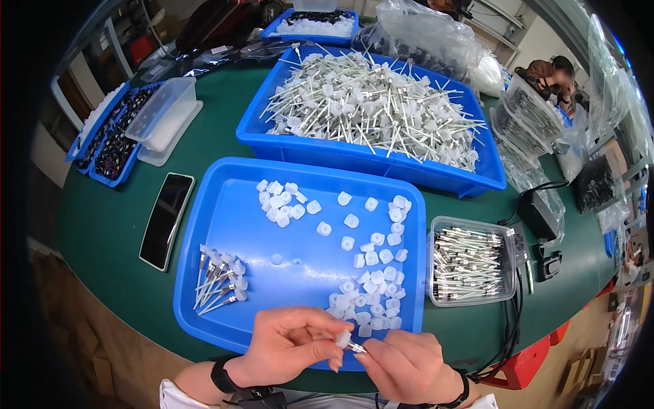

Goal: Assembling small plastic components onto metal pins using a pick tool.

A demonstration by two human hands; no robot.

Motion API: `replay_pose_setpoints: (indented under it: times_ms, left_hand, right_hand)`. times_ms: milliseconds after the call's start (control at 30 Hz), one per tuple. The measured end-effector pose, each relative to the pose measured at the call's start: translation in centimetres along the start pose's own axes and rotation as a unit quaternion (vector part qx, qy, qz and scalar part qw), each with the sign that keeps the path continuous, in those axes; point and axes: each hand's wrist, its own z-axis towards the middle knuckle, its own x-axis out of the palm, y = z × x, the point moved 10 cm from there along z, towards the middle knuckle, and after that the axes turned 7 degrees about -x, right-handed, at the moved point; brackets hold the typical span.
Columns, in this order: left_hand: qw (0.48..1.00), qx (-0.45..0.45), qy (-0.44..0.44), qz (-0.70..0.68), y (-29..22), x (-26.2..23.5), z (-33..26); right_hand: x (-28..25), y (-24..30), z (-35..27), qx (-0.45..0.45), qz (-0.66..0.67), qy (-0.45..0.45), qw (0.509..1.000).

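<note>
Over the near edge of a shallow blue tray (245, 235), my left hand (289, 341) pinches a white plastic cap (343, 339) between thumb and fingers. Close to its right, my right hand (409, 365) grips a thin rod, whose silvery metal end (355, 347) meets the cap. Most of that rod is hidden by my fingers. Loose white caps (371, 258) lie scattered on the tray's right half, with another cluster (281, 201) at its far left. A small bundle of capped rods (219, 279) rests at the tray's left side.
Behind the tray, a deep blue bin (395, 163) is heaped with capped rods. To the right stands a clear box (470, 262) of uncapped rods, beside cables and a black adapter (538, 215). A phone (167, 218) lies left. Another person (552, 78) sits at far right.
</note>
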Motion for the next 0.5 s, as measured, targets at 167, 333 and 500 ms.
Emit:
replay_pose_setpoints:
  times_ms: [167, 333, 500]
  left_hand:
    - [0.988, -0.003, 0.036, -0.147, 1.5, 0.3, -0.5]
    - [0.990, 0.005, 0.050, -0.130, 1.5, 0.7, -0.6]
    - [0.993, 0.005, 0.075, -0.096, 1.2, 1.3, -0.6]
  right_hand:
    - [-0.9, 1.7, 0.3, -0.032, 0.007, -0.067, 0.997]
    - [-1.0, 2.0, 0.3, -0.038, 0.029, -0.056, 0.997]
    - [-1.0, 1.8, 0.4, -0.045, 0.058, -0.045, 0.996]
